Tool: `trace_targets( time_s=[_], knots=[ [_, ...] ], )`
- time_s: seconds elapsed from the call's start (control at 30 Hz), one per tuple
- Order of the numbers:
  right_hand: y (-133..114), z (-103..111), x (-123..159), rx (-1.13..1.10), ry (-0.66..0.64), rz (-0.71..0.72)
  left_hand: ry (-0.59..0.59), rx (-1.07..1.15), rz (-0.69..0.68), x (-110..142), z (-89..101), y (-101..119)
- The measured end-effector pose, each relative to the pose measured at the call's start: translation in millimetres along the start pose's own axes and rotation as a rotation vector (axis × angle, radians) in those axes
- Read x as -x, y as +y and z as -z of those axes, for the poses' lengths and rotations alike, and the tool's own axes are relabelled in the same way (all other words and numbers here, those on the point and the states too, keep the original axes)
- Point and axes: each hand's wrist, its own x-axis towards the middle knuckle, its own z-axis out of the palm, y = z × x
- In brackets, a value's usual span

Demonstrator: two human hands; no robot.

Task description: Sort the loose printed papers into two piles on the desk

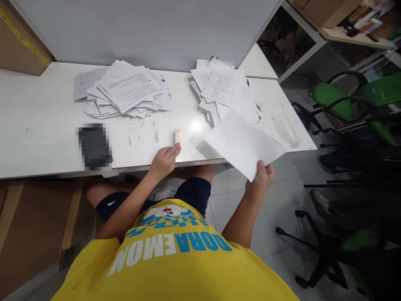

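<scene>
My right hand [261, 174] pinches the near corner of a blank white sheet of paper [241, 142], holding it tilted over the front right edge of the white table [40, 125]. My left hand [164, 159] rests on the table's front edge with fingers loosely curled; its fingertips touch a small cream-coloured object [177, 136], like an eraser or glue stick. Behind the held sheet lies a messy pile of printed papers [219, 90]. A second spread pile of printed papers [123, 90] lies at the back left centre.
A dark flat blurred object [95, 146] lies near the table's front left. A grey partition [140, 29] backs the table. Green office chairs [360, 104] stand to the right, and cardboard boxes [19, 46] sit at far left.
</scene>
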Motion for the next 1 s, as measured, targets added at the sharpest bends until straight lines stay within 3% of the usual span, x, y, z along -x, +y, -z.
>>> trace_targets(
  time_s=[0.23, 0.43, 0.53, 0.6, 0.7, 0.83, 0.9, 1.0],
  knots=[
    [31, -46, -38, -0.060, 0.110, -0.181, 0.063, -0.062, -0.061, 6, -0.5, 0],
    [30, -112, -99, -0.137, 0.006, -0.278, 0.102, -0.071, 0.023, 4, -0.3, 6],
    [29, -134, -110, -0.073, -0.139, -0.300, 0.103, -0.109, 0.130, -1, -1.0, 7],
    [34, -136, -103, -0.039, -0.194, -0.296, 0.095, -0.116, 0.170, -5, -1.1, 7],
    [43, -127, -76, -0.025, -0.139, -0.218, 0.055, -0.080, 0.189, -10, 2.2, 8],
    [48, -113, -47, -0.007, -0.158, -0.079, -0.015, -0.058, 0.210, -19, 20.0, -3],
    [46, -112, -42, 0.025, -0.195, -0.078, -0.048, -0.087, 0.237, -29, 34.7, -28],
    [43, -113, -42, 0.056, -0.232, -0.056, 0.007, -0.174, 0.316, -47, 60.6, -88]
  ],
)
